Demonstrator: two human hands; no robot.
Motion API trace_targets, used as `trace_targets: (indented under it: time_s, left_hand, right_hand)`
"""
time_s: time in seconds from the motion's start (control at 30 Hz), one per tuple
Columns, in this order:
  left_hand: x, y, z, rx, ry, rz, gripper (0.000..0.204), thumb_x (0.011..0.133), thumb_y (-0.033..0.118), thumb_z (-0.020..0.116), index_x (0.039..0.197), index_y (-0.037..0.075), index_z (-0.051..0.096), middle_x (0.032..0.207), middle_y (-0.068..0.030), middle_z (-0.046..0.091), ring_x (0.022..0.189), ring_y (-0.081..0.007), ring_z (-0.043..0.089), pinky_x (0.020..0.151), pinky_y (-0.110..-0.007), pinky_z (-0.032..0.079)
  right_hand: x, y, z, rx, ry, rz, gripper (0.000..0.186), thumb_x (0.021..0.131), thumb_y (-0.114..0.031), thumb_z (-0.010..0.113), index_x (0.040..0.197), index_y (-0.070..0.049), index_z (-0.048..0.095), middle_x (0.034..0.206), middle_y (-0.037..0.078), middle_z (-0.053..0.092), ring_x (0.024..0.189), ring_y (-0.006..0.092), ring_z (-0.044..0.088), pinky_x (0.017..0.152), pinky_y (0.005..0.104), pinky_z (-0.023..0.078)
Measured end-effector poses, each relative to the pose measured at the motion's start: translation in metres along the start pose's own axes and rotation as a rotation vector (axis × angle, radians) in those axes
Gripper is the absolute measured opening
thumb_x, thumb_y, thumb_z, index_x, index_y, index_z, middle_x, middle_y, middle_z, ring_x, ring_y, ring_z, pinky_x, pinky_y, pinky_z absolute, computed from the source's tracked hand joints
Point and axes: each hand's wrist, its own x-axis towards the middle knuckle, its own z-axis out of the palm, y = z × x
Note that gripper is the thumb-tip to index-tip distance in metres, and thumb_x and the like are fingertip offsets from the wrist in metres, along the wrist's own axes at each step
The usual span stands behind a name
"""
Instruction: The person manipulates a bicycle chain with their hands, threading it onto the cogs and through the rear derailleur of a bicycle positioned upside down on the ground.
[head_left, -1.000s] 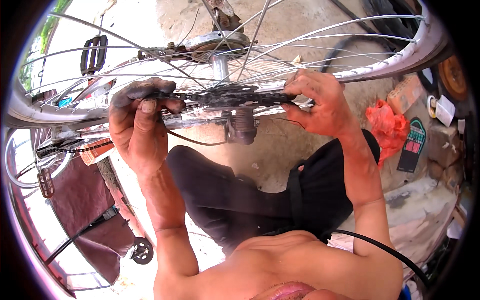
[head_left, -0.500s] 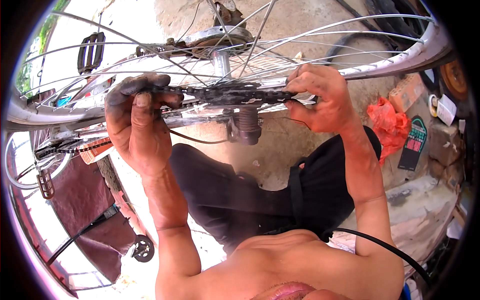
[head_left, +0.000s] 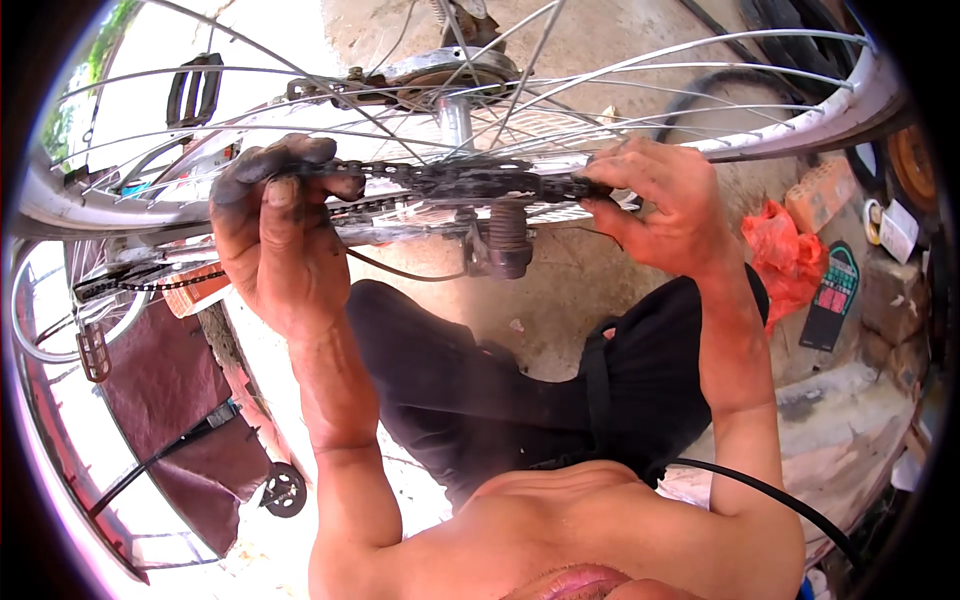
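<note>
A greasy black bicycle chain [head_left: 385, 173] runs across the dark rear sprocket [head_left: 475, 183] below the spoked wheel [head_left: 868, 90]. At the sprocket's left, my left hand [head_left: 285, 225], its fingers blackened, pinches the chain between thumb and fingers. My right hand [head_left: 665, 205] closes its thumb and forefinger on the chain at the sprocket's right. The exact grip of those fingertips is partly hidden. A ribbed dark cylindrical part [head_left: 508, 245] sticks out beneath the sprocket, with a thin cable beside it. Above, the silver hub [head_left: 456, 122] shows between the spokes.
A black pedal [head_left: 193, 92] is at upper left. Another bicycle's pedal [head_left: 93, 357] and a maroon sheet [head_left: 165, 400] lie at left. On the right are a red plastic bag [head_left: 785, 255], a brick [head_left: 818, 192] and a dark sole-shaped piece [head_left: 832, 300]. My bent legs are below the wheel.
My right hand has moved slightly right along with the sprocket. More separate chain links show between my left hand and the sprocket. Both hands keep their pinch.
</note>
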Motion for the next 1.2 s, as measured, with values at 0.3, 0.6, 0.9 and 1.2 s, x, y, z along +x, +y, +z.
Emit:
trace_targets:
  time_s: [0.3, 0.6, 0.9, 1.2]
  left_hand:
    - [0.008, 0.018, 0.012, 0.058, -0.11, 0.116, 0.021, 0.098, 0.01, 0.063, 0.118, 0.002, 0.063, 0.109, -0.0208, 0.068, 0.096, -0.0309, 0.067, 0.077, -0.043, 0.058]
    - [0.032, 0.037, 0.031, 0.331, -0.37, 0.302, 0.026, 0.095, 0.004, 0.064, 0.117, -0.007, 0.058, 0.102, -0.0205, 0.07, 0.095, -0.0281, 0.066, 0.09, -0.041, 0.052]
    - [0.02, 0.022, 0.017, -0.094, -0.225, 0.042, 0.018, 0.101, 0.002, 0.055, 0.118, -0.004, 0.055, 0.104, -0.0182, 0.068, 0.096, -0.0275, 0.07, 0.078, -0.033, 0.059]
    - [0.0, 0.017, -0.001, 0.019, -0.071, -0.081, 0.019, 0.101, 0.003, 0.056, 0.116, -0.007, 0.06, 0.104, -0.0133, 0.068, 0.095, -0.0183, 0.067, 0.085, -0.029, 0.054]
  right_hand:
    - [0.003, -0.007, -0.004, 0.004, -0.027, 0.081, 0.027, 0.07, -0.002, 0.082, 0.095, -0.005, 0.07, 0.087, 0.01, 0.071, 0.078, 0.0279, 0.069, 0.066, 0.0358, 0.053]
    - [0.005, -0.003, -0.006, 0.079, -0.051, 0.092, 0.028, 0.07, -0.001, 0.081, 0.096, -0.004, 0.069, 0.088, 0.011, 0.07, 0.079, 0.0296, 0.069, 0.068, 0.0371, 0.054]
    - [0.004, -0.005, -0.003, 0.035, -0.091, 0.068, 0.034, 0.067, 0.001, 0.082, 0.098, -0.004, 0.069, 0.091, 0.013, 0.072, 0.081, 0.0299, 0.07, 0.073, 0.036, 0.054]
    - [0.009, -0.023, -0.001, -0.034, -0.111, 0.181, 0.034, 0.068, 0.003, 0.08, 0.098, -0.004, 0.068, 0.091, 0.012, 0.072, 0.082, 0.0307, 0.07, 0.073, 0.0368, 0.055]
